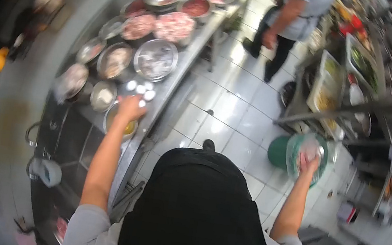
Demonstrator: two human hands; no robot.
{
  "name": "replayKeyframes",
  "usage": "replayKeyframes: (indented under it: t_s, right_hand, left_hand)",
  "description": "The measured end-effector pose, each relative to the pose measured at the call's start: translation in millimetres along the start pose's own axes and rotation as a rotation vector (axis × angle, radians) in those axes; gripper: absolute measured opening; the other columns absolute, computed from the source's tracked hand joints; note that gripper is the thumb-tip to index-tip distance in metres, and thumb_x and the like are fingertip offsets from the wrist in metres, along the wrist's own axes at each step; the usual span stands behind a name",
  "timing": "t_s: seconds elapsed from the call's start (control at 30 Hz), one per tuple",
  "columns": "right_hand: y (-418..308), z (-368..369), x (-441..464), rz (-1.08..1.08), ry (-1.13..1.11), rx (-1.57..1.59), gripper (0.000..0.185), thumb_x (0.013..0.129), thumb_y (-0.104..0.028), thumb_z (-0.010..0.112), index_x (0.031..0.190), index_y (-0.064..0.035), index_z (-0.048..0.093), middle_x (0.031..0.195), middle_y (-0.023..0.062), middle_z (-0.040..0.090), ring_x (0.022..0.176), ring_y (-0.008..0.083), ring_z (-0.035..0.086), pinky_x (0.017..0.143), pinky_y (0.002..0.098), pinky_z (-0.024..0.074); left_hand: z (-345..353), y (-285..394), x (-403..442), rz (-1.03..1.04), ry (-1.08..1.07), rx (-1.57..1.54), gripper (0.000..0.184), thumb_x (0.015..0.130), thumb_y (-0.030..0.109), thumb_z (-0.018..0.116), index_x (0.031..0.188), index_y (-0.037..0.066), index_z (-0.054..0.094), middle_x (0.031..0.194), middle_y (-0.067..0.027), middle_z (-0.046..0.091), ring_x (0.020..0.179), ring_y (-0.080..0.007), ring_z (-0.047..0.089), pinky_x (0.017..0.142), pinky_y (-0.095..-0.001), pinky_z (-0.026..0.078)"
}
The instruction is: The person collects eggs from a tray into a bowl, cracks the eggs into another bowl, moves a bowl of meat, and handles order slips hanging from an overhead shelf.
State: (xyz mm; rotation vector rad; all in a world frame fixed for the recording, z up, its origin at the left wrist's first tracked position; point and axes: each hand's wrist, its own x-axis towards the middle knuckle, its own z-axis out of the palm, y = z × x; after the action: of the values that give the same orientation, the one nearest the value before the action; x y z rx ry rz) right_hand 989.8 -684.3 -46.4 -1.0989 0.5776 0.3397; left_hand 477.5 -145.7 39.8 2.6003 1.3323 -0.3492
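Note:
My left hand reaches over the steel counter, its thumb and fingers around a white egg. Several more eggs lie loose just past the fingertips. Below that hand, partly covered by it, is a metal bowl with yellow egg in it. Off to the right, my right hand hangs over a green bin lined with a clear plastic bag. Its fingers look apart, though blurred. A small pale object shows beside the fingertips; its kind is unclear.
Metal bowls of raw meat crowd the counter, with a bowl of whitish contents nearer the eggs. A co-worker stands ahead in the aisle. A metal rack with food trays runs along the right. A sink is at left.

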Motion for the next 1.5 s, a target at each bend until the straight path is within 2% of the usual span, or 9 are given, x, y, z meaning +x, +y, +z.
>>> replayKeyframes:
  t_s: [0.07,0.17,0.23,0.43,0.7,1.07,1.17,1.23,1.5]
  right_hand:
    - [18,42,-3,0.039,0.052,-0.208,0.049,0.094,-0.029,0.055,0.136,-0.0066,0.041,0.133,0.0171,0.049,0.118,0.029,0.051,0.094,0.0449,0.0495]
    - [88,158,-158,-0.247,-0.725,-0.772,0.034,0.093,-0.022,0.059,0.121,-0.004,0.054,0.107,0.0085,0.063,0.094,0.018,0.063,0.076,0.0321,0.0525]
    - [148,214,-253,-0.181,-1.24,-0.845,0.033,0.092,-0.016,0.057,0.123,-0.0045,0.053,0.111,0.0085,0.062,0.096,0.016,0.061,0.077,0.0298,0.0522]
    - [282,261,-461,-0.518,-1.986,-0.929,0.053,0.082,-0.012,0.071,0.131,-0.012,0.05,0.124,0.0121,0.051,0.097,0.0251,0.062,0.074,0.0337,0.0544]
    - [384,209,-505,-0.353,-1.988,-1.164,0.04,0.079,-0.01,0.069,0.116,-0.0029,0.053,0.102,0.0188,0.057,0.078,0.0331,0.062,0.065,0.0392,0.0505]
    - [423,189,-497,-1.066,-1.877,-1.239,0.044,0.085,-0.008,0.062,0.128,-0.0054,0.052,0.1,0.0181,0.055,0.087,0.0353,0.058,0.074,0.0398,0.0505]
    - [416,200,-498,-0.675,-1.761,-1.238,0.037,0.091,-0.014,0.058,0.127,-0.0041,0.053,0.096,0.0133,0.059,0.081,0.027,0.06,0.069,0.0333,0.0502]
    - [409,210,-495,0.507,-1.41,-0.947,0.033,0.097,-0.019,0.053,0.125,-0.0032,0.054,0.095,0.008,0.061,0.076,0.0174,0.059,0.066,0.0277,0.0483]
    - [388,240,-481,0.572,-1.44,-0.794,0.03,0.1,-0.028,0.048,0.121,-0.0064,0.048,0.099,0.0088,0.062,0.074,0.0144,0.061,0.065,0.0274,0.0503]
  left_hand:
    - [-23,12,-17,-0.031,0.193,-0.167,0.049,0.076,0.034,0.062,0.119,0.01,0.061,0.1,-0.0193,0.068,0.103,-0.0368,0.061,0.1,-0.058,0.031]
    - [-39,2,-38,-0.061,0.165,-0.839,0.037,0.085,0.021,0.054,0.115,0.0,0.061,0.095,-0.0135,0.069,0.082,-0.0209,0.066,0.072,-0.0341,0.052]
    - [-31,-5,-61,0.075,0.08,-1.448,0.027,0.09,0.014,0.048,0.111,0.001,0.06,0.089,-0.0108,0.067,0.077,-0.0179,0.066,0.068,-0.0319,0.052]
    - [-4,-36,-169,-0.11,0.102,-1.766,0.019,0.096,0.018,0.044,0.104,0.004,0.054,0.086,-0.0073,0.064,0.072,-0.0157,0.064,0.066,-0.0277,0.051]
    - [77,-100,-251,-0.385,-0.077,-1.776,0.031,0.099,0.033,0.048,0.108,0.004,0.055,0.074,-0.006,0.062,0.061,-0.0116,0.06,0.055,-0.025,0.049]
    - [113,-142,-273,-0.352,0.076,-1.524,0.035,0.09,0.012,0.059,0.124,0.005,0.054,0.093,-0.0064,0.063,0.074,-0.0098,0.056,0.06,-0.0241,0.049]
    - [96,-133,-258,-0.065,0.365,-1.387,0.042,0.088,0.007,0.059,0.13,0.006,0.053,0.108,-0.0066,0.061,0.08,-0.0101,0.056,0.065,-0.0251,0.052]
    - [81,-129,-245,0.019,0.352,-1.438,0.049,0.086,0.005,0.059,0.134,0.008,0.051,0.115,-0.0058,0.058,0.084,-0.0099,0.055,0.069,-0.0251,0.053]
    - [45,-120,-174,0.19,0.077,-1.337,0.044,0.081,0.005,0.061,0.125,0.001,0.057,0.089,-0.0066,0.065,0.07,-0.0093,0.058,0.056,-0.0243,0.05]
